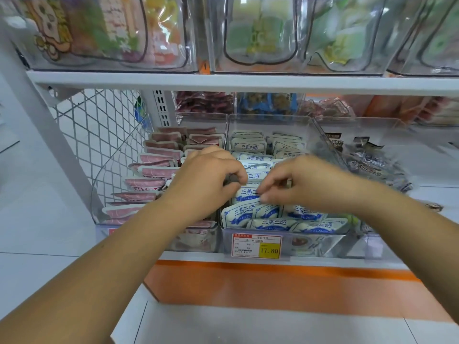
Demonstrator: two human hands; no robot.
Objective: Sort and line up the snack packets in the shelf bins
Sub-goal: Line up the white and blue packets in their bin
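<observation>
Blue-white snack packets (248, 194) between both hands, left hand (208, 180), right hand (295, 182) pinching them

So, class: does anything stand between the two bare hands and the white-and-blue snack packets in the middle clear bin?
Nothing visible does. The left hand and right hand are already in the open-topped middle clear bin, fingers on the white-and-blue snack packets.

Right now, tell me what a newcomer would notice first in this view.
Two bare hands meet at the centre: the left hand and right hand both pinch at the white-and-blue packets in the middle clear bin. To its left stand rows of pink packets. A yellow price tag reading 17.80 sits on the bin's front.
</observation>
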